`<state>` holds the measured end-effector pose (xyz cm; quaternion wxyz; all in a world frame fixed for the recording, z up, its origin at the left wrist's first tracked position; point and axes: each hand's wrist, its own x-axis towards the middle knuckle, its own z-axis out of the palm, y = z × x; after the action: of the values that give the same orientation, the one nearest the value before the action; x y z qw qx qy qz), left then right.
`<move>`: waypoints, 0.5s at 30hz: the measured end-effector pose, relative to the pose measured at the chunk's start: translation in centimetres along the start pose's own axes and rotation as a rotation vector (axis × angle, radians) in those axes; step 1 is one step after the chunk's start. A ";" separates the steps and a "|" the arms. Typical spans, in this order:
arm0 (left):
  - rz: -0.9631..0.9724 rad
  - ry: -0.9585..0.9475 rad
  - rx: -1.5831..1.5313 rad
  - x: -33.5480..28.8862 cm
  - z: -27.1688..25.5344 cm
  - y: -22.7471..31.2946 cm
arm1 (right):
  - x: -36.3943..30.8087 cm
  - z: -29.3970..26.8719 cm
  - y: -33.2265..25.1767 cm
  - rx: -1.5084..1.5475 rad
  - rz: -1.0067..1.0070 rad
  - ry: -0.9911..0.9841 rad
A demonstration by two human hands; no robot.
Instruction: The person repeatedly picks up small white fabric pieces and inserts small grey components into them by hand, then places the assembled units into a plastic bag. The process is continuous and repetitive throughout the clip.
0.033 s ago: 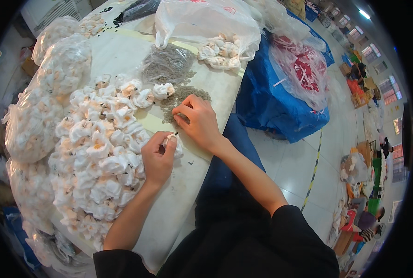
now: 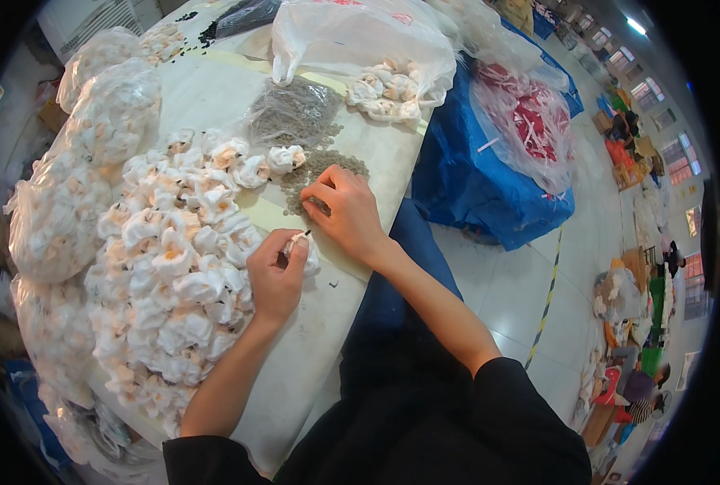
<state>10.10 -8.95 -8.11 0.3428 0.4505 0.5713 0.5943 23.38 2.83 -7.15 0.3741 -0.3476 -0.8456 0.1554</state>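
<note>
The soft white piece [image 2: 312, 259] is clamped in the left hand [image 2: 276, 273] beside similar pieces [image 2: 170, 250] and might slip if that pinch loosens, while the right hand [image 2: 348, 208], whose grip I cannot tell, could scatter the loose grey discs [image 2: 349, 165] by brushing them

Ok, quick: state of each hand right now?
Left hand: closed, holding a small white piece.
Right hand: curled at the grey discs; whether it holds one can't be told.
</note>
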 end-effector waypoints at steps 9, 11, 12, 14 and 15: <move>-0.056 0.028 -0.095 -0.1 0.0 -0.3 | 0.6 2.0 0.3 -0.079 -0.056 0.006; -0.058 0.026 -0.085 -0.1 0.0 -0.3 | 0.8 2.1 0.3 -0.108 -0.060 -0.002; -0.060 0.027 -0.087 -0.1 0.0 -0.3 | 0.8 2.2 0.2 -0.119 -0.058 -0.011; -0.064 0.028 -0.090 -0.1 0.0 -0.4 | 0.9 2.2 0.2 -0.138 -0.055 -0.022; -0.065 0.026 -0.086 -0.1 0.0 -0.4 | 0.9 2.2 0.2 -0.146 -0.053 -0.024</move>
<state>10.09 -9.03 -8.51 0.3734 0.4088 0.5639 0.6128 21.44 3.57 -8.22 0.3415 -0.3496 -0.8680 0.0876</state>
